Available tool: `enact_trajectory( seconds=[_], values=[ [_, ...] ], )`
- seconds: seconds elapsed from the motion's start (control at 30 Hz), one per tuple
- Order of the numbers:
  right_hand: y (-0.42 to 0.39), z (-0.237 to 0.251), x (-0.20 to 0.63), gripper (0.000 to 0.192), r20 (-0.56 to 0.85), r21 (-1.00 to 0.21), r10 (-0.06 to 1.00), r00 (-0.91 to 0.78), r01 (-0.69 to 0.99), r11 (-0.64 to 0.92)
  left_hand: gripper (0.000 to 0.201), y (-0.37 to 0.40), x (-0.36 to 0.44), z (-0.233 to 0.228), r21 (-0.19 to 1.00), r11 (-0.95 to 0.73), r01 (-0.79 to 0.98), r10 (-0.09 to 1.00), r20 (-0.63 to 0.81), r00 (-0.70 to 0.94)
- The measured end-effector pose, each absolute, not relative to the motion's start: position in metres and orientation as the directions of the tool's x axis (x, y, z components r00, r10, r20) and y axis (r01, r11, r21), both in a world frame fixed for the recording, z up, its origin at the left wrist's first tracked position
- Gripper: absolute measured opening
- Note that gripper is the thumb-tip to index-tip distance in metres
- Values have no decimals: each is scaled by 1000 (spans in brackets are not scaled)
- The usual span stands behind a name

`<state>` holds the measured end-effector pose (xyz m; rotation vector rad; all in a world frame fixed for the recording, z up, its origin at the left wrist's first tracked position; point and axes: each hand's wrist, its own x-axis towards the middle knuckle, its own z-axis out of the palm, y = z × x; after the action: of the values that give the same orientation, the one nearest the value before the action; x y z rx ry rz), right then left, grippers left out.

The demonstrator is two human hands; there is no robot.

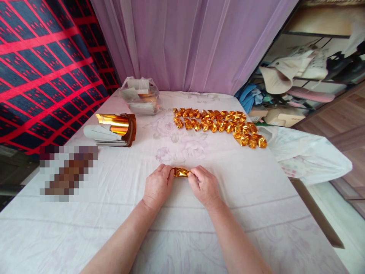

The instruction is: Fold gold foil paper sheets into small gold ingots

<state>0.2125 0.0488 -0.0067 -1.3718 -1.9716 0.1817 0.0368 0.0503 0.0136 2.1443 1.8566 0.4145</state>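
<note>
Between my two hands is a crumpled piece of gold foil paper (181,172), held just above or on the cloth. My left hand (159,182) is closed on its left end, the fingers pinched together. The right end is pinched by the thumb and fingers of my right hand (204,185). Beyond my hands, folded gold foil pieces (212,125) lie in rows toward the back right. At the left, a curled stack of gold foil sheets (115,127) rests with its pale undersides partly showing.
A clear plastic bag (141,97) with paper bundles stands at the table's back left. A pixelated object (70,173) lies at the left edge. The floral cloth (182,247) covers the table. Shelves with a cap (276,80) and a white bag (313,154) are at the right.
</note>
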Motion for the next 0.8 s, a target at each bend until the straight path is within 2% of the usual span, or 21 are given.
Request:
enact_trajectory(
  seconds=[0.2, 0.3, 0.47, 0.63, 0.8],
  values=[
    [50, -6, 213, 26, 472, -465, 862, -185, 778, 422, 24, 49, 38, 14, 386, -166, 908, 986, 32, 166],
    [49, -6, 213, 27, 480, -445, 851, -211, 778, 444, 24, 51, 36, 13, 433, -158, 887, 987, 52, 150],
    [50, -7, 214, 26, 454, -426, 875, -170, 821, 380, 23, 52, 33, 9, 512, -163, 843, 987, 87, 138],
    [50, -7, 213, 23, 413, -390, 890, -193, 846, 364, 22, 51, 34, 10, 502, -160, 850, 987, 88, 133],
    [49, -4, 212, 26, 444, -388, 865, -233, 820, 420, 23, 50, 36, 12, 466, -162, 870, 987, 74, 144]
  ],
)
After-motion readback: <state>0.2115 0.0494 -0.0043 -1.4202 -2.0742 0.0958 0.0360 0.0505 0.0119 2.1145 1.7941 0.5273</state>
